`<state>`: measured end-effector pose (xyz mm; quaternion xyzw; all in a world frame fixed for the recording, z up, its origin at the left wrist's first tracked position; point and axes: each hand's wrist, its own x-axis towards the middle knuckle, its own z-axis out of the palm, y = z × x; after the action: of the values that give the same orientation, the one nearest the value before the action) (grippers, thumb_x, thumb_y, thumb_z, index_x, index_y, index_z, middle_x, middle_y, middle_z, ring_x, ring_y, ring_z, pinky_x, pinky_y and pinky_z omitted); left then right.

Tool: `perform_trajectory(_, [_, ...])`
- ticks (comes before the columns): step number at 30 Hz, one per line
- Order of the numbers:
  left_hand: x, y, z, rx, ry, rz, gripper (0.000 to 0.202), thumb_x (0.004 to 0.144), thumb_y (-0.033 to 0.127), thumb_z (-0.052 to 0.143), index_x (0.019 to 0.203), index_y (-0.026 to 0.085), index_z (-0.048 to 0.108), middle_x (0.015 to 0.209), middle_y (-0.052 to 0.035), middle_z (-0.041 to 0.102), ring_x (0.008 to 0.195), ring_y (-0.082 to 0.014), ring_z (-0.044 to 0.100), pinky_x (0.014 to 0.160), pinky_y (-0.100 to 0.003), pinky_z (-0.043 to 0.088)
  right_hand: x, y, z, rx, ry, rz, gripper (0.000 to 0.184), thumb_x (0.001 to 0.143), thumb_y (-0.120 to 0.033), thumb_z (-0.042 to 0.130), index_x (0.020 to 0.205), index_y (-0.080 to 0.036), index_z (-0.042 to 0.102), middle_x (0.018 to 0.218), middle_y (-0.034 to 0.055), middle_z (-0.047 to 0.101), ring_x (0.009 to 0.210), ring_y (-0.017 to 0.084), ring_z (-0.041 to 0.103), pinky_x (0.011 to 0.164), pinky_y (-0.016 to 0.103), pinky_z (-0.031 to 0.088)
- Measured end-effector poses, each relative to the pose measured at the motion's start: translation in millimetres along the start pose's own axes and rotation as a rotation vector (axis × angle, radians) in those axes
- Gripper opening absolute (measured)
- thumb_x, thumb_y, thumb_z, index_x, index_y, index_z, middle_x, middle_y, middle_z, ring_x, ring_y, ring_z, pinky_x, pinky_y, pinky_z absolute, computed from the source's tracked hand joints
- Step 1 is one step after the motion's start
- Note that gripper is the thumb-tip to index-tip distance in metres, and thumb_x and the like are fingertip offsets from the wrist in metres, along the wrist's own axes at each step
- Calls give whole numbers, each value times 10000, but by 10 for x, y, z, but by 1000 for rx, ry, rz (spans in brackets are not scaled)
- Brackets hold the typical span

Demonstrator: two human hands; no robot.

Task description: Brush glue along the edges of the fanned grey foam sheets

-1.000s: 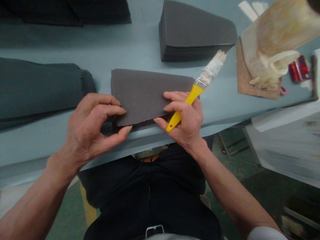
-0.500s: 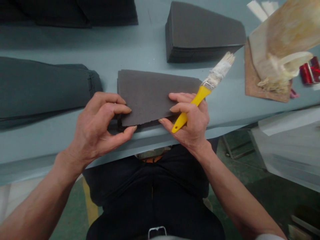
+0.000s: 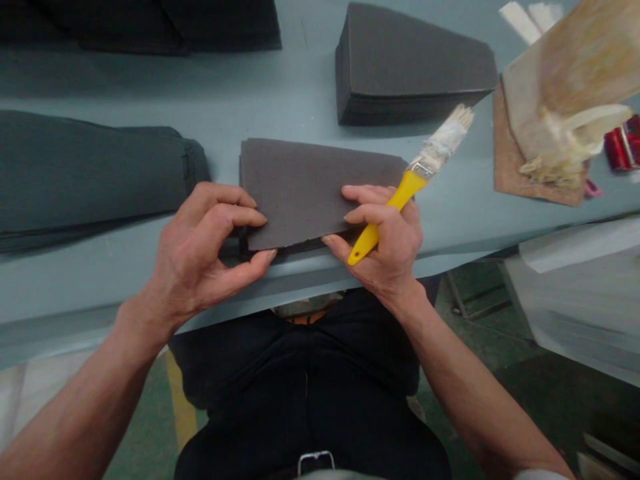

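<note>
A dark grey tapered sheet (image 3: 305, 190) lies on top of a small stack of similar pieces near the table's front edge. At its left end, my left hand (image 3: 203, 250) rests two fingertips on top, with the thumb against the near edge. My right hand (image 3: 387, 237) carries a paintbrush (image 3: 395, 207) slantwise, its yellow handle tucked between fingers and palm. Whitish residue coats the bristles, which point up and right. The right fingertips also touch the sheet, thumb at its near edge. Beneath that edge, a dark gap shows.
A taller stack of grey pieces (image 3: 417, 57) stands behind. Folded dark green fabric (image 3: 90, 177) lies left, black material (image 3: 225, 23) at back left. To the right, a stained plastic container (image 3: 550, 113) sits on a brown board (image 3: 545, 190), beside a shiny red item (image 3: 623, 147).
The whole view has shifted slightly, so everything appears a little further right. Both hands keep nearly the same hold on the sheet and the brush.
</note>
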<state>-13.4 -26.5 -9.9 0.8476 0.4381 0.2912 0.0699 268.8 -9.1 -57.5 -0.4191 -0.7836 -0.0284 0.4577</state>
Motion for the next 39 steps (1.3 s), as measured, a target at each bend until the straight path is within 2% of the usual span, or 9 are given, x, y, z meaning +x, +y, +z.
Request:
perform_trajectory(19, [2, 19, -3, -13, -3, -28, 260, 996, 232, 722, 1217, 333, 629, 1247, -54, 718, 1119, -230, 732, 941, -406, 643, 8, 3, 0, -7, 10, -18, 294, 1005, -498, 777, 1076, -267, 609, 1219, 93, 854, 1170, 295, 812, 1105, 480, 577])
perform_trajectory(24, [-4, -19, 10, -61, 12, 2, 289, 948, 233, 744, 1209, 303, 642, 1236, -58, 723, 1104, -243, 732, 953, -417, 643, 6, 7, -10, -16, -5, -12, 278, 1023, -499, 746, 1080, -266, 606, 1224, 86, 853, 1174, 288, 809, 1121, 477, 564])
perform_trajectory(32, [6, 9, -23, -89, -26, -27, 270, 959, 223, 624, 1218, 297, 630, 1238, -72, 712, 1123, -254, 717, 945, -432, 644, 1, 5, -13, -1, -11, -1, 282, 1016, -500, 763, 1076, -270, 611, 1237, 81, 852, 1188, 288, 808, 1138, 478, 558])
perform_trajectory(39, [17, 18, -36, -118, -33, -29, 255, 963, 186, 606, 1206, 256, 635, 1223, -81, 705, 1099, -217, 697, 890, -386, 634, 16, 6, -14, -2, -1, -20, 289, 1019, -499, 765, 1078, -265, 607, 1216, 90, 854, 1164, 299, 816, 1111, 490, 575])
